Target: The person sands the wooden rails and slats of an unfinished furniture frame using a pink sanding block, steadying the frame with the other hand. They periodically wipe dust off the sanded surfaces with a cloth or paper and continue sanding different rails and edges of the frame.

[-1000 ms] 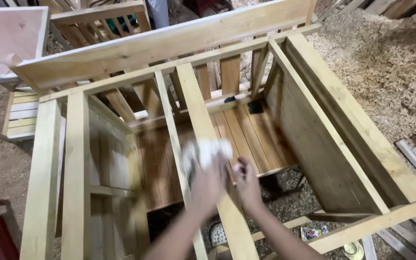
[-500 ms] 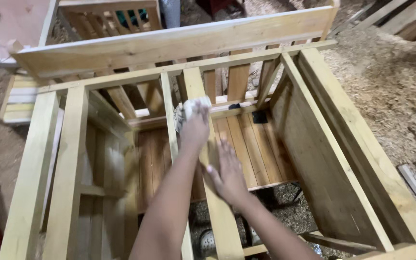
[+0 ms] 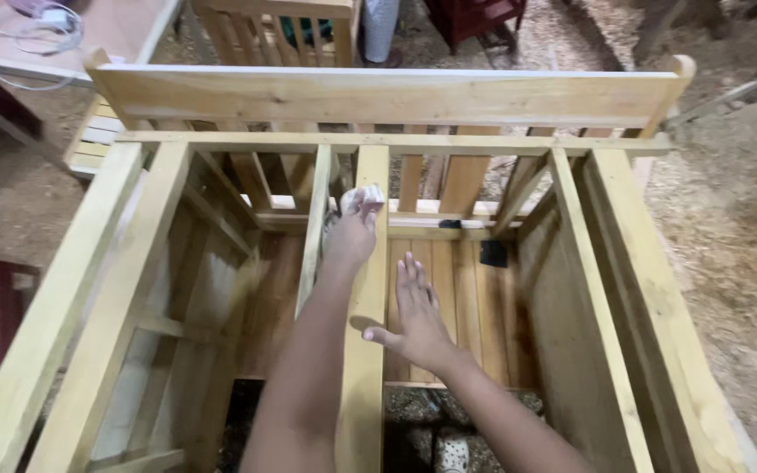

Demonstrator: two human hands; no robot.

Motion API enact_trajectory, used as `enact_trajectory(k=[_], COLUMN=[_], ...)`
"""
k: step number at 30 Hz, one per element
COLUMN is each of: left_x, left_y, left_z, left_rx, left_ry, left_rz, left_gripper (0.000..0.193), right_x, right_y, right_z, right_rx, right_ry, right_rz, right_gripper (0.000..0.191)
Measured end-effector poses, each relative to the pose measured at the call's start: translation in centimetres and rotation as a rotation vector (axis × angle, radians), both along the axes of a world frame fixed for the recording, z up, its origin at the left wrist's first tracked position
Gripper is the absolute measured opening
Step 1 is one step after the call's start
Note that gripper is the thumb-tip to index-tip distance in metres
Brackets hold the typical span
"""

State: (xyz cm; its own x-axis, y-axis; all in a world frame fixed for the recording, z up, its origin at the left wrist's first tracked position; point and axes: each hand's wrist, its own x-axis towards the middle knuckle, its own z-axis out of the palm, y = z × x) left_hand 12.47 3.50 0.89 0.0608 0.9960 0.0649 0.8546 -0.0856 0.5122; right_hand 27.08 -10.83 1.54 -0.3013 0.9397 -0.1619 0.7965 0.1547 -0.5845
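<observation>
1. My left hand (image 3: 350, 235) has its grip closed on a whitish pad (image 3: 363, 200), which I take to be a rag or sanding paper, and presses it onto the centre rail (image 3: 367, 289) of the wooden frame (image 3: 396, 96), close to the frame's far edge where the rail meets the cross rail (image 3: 396, 140).
2. My right hand (image 3: 417, 317) holds nothing; its grip is wide, fingers spread, the thumb at the rail's right edge and the palm out over the gap beside it.
3. Risk 1: the right hand looks poorly supported. If I lean on it, it could slide off into the opening toward the slatted panel (image 3: 449, 298) below.
4. Risk 2: the left arm is stretched far. Pushing hard at that reach could make the pad skid off the narrow rail, and my knuckles could hit the thin rail (image 3: 315, 228) just beside it.
5. Risk 3: raw edges could give splinters to bare fingers.
6. Sawdust on the floor (image 3: 729, 219) could let my feet slip.
</observation>
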Motion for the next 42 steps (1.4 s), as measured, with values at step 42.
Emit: enact_trajectory(k=[42], left_x=[-1.6], left_y=[-0.5], left_z=[-1.6], left_rx=[-0.247], left_ry=[0.142], left_rz=[-0.028], left_gripper=[0.049], right_x=[-1.4], right_y=[6.1], right_z=[3.2], right_rx=[-0.236], right_ry=[-0.232], right_rz=[0.259], right_gripper=[0.171])
